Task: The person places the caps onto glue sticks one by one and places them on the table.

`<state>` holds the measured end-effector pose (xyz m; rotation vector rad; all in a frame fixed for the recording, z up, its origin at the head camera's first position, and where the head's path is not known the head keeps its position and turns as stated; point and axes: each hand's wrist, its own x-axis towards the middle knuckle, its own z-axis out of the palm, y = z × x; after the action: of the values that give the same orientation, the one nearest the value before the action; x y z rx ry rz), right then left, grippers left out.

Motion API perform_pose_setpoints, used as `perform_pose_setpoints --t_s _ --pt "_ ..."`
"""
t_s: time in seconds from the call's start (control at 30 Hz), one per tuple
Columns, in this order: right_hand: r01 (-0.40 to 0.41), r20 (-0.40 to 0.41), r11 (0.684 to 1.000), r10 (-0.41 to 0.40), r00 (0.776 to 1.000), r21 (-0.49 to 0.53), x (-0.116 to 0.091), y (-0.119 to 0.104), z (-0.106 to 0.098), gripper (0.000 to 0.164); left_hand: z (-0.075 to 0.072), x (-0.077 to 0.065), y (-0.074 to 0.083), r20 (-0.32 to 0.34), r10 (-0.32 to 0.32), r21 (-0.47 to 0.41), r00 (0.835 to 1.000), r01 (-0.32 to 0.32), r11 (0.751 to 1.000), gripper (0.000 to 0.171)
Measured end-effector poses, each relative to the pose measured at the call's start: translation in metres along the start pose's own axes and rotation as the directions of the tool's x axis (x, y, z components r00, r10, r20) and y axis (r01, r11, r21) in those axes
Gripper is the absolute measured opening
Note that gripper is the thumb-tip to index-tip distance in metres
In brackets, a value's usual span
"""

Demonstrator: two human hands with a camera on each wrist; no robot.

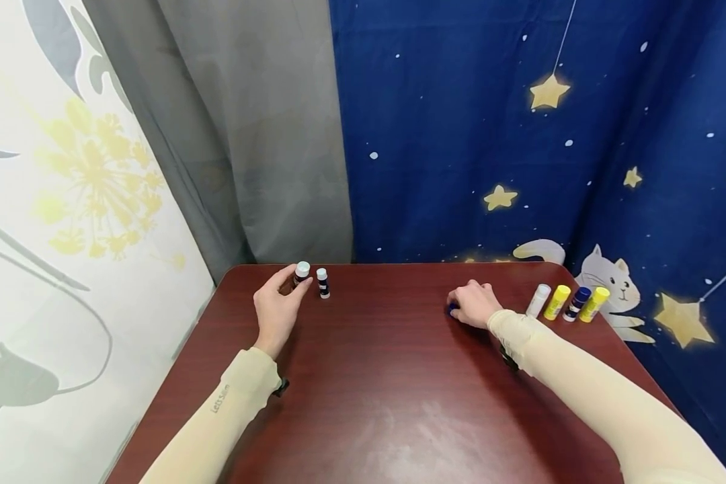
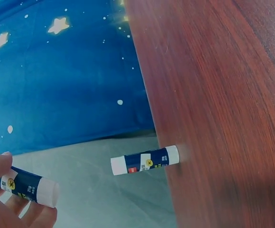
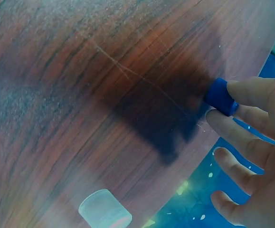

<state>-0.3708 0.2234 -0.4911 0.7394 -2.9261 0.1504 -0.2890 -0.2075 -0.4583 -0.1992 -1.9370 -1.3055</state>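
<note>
My left hand (image 1: 278,306) grips a navy glue stick (image 2: 25,185) with white ends, thumb on one side and fingers on the other. Just to its right, a second navy-and-white glue stick (image 1: 323,283) stands upright on the table, apart from the hand. Toward the right of the table, my right hand (image 1: 474,304) pinches a short blue cap (image 3: 221,97) between thumb and finger, close to the tabletop. Its other fingers are spread and slightly bent. Whether anything more is attached to the cap, I cannot tell.
On the dark red table (image 1: 375,376), a row stands at the right: a white glue stick (image 1: 538,300), a yellow one (image 1: 557,302), a navy one (image 1: 577,304) and another yellow one (image 1: 595,304). Behind the back edge hang a grey curtain (image 1: 278,134) and a blue starry curtain (image 1: 435,134).
</note>
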Motion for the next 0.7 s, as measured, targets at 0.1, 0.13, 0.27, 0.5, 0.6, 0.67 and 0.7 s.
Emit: perform_pose_setpoints --t_s 0.1,0.13,0.27,0.5,0.6,0.67,0.7 --pt "-0.001 -0.019 1.000 0.001 1.000 -0.010 0.000 0.000 0.002 0.020 0.000 -0.001 0.002 0.009 0.006 -0.013 1.000 -0.006 1.000 0.036" --pt "-0.004 -0.022 1.000 0.003 1.000 -0.011 0.001 0.000 0.003 0.020 0.000 -0.001 0.002 0.010 0.009 -0.010 1.000 -0.009 1.000 0.036" --pt "-0.018 -0.023 1.000 0.018 1.000 -0.014 0.001 0.001 0.004 0.020 0.000 -0.002 0.003 0.010 0.028 0.024 1.000 -0.028 0.999 0.036" --pt "-0.015 -0.020 1.000 0.015 1.000 -0.012 0.000 0.001 0.001 0.021 0.001 -0.003 0.005 0.030 0.081 0.063 0.996 -0.083 0.995 0.035" --pt "-0.010 -0.018 1.000 0.010 1.000 0.000 0.001 0.000 -0.002 0.022 0.001 -0.004 0.005 0.037 0.092 0.071 0.995 -0.095 0.993 0.035" --pt "-0.005 -0.025 1.000 0.006 1.000 0.011 0.002 -0.002 -0.004 0.023 0.001 -0.004 0.005 0.036 0.092 0.082 0.995 -0.095 0.992 0.035" --pt "-0.001 -0.032 1.000 0.001 0.999 0.015 0.002 -0.004 -0.006 0.023 0.001 -0.005 0.005 0.035 0.093 0.090 0.995 -0.096 0.991 0.036"
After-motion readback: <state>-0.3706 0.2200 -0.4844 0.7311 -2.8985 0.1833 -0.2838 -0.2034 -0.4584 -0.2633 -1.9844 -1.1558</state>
